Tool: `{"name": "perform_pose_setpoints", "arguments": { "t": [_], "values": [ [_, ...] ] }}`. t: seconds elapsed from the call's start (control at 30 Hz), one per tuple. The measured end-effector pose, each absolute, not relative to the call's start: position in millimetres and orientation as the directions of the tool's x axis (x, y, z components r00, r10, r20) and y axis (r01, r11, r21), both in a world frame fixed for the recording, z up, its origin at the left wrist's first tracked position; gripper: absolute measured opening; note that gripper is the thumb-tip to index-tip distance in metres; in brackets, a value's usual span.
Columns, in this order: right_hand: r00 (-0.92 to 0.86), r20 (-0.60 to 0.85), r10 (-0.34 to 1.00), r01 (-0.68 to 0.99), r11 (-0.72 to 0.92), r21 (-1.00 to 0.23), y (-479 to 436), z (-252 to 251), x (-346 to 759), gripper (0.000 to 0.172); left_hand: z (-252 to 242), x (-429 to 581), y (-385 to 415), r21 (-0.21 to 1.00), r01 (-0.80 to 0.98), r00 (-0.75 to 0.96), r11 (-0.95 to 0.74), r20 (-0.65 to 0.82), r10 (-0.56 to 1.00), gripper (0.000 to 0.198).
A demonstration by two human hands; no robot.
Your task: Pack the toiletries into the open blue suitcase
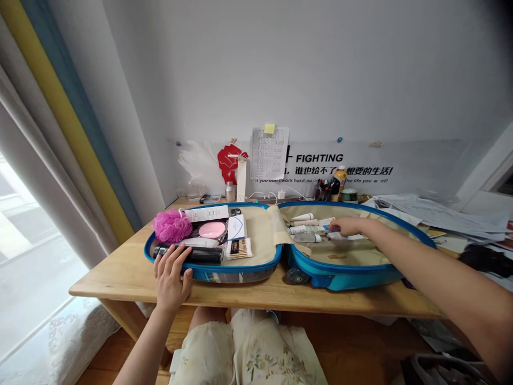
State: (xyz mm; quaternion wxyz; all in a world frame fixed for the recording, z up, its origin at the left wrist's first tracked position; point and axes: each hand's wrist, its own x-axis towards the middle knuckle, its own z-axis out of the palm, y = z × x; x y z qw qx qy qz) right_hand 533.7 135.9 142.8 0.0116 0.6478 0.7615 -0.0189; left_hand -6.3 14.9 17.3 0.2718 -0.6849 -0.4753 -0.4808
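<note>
A blue-rimmed suitcase lies opened flat on the wooden table. Over its left front rim rests my left hand, fingers stretched out and touching a black cylinder. Behind that are a pink bath puff, a pink oval sponge, a white box, a blue-and-white packet and a pack of cotton swabs. In the right half, my right hand has its fingers closed at a small blue-and-white item beside several tubes; its kind is unclear.
Papers and a dark cloth lie to the right on the table. Along the wall stand a yellow-labelled bottle, a silver bottle and a charger. A curtain hangs on the left.
</note>
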Motion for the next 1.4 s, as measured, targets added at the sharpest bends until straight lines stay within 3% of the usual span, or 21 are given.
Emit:
{"name": "perform_pose_setpoints", "arguments": {
  "t": [0.13,0.33,0.47,0.7,0.93,1.1,1.2,1.3,1.4],
  "values": [
    [-0.121,-0.157,0.980,0.992,0.125,0.016,142.4,133.8,530.4,0.032,17.8,-5.8,14.4,0.086,0.910,0.086,-0.405,0.917,0.389,0.045],
    [-0.064,-0.156,0.986,0.996,0.073,0.051,141.0,131.9,525.8,0.039,18.3,-6.0,14.3,0.083,0.910,0.088,-0.407,0.918,0.386,0.045],
    [-0.103,-0.137,0.985,0.994,0.105,0.012,135.5,138.5,515.3,0.042,18.2,-6.0,14.3,0.078,0.910,0.094,-0.407,0.918,0.386,0.045],
    [-0.324,-0.172,0.930,0.943,0.305,-0.129,119.7,138.8,480.3,0.042,18.3,-6.7,14.3,0.087,0.909,0.088,-0.409,0.917,0.390,0.045],
    [-0.328,-0.141,0.934,0.939,0.306,-0.156,113.0,145.5,475.2,0.033,19.0,-5.5,14.0,0.096,0.908,0.078,-0.407,0.917,0.392,0.045],
    [-0.293,-0.102,0.951,0.930,0.259,-0.261,112.0,172.0,480.5,0.048,17.5,-5.6,14.3,0.117,0.906,0.064,-0.406,0.912,0.406,0.045],
    [-0.274,0.025,0.961,0.848,0.254,-0.465,112.2,189.9,461.2,0.054,16.7,-6.2,14.7,0.112,0.907,0.069,-0.406,0.911,0.406,0.045],
    [-0.298,0.187,0.936,0.702,0.348,-0.621,111.6,199.7,415.5,0.052,17.1,-6.0,14.4,0.115,0.909,0.066,-0.400,0.909,0.411,0.045],
    [-0.412,0.225,0.883,0.637,0.456,-0.621,110.3,195.0,354.1,0.043,17.9,-5.5,14.0,0.128,0.911,0.054,-0.391,0.905,0.421,0.046]
  ]
}}
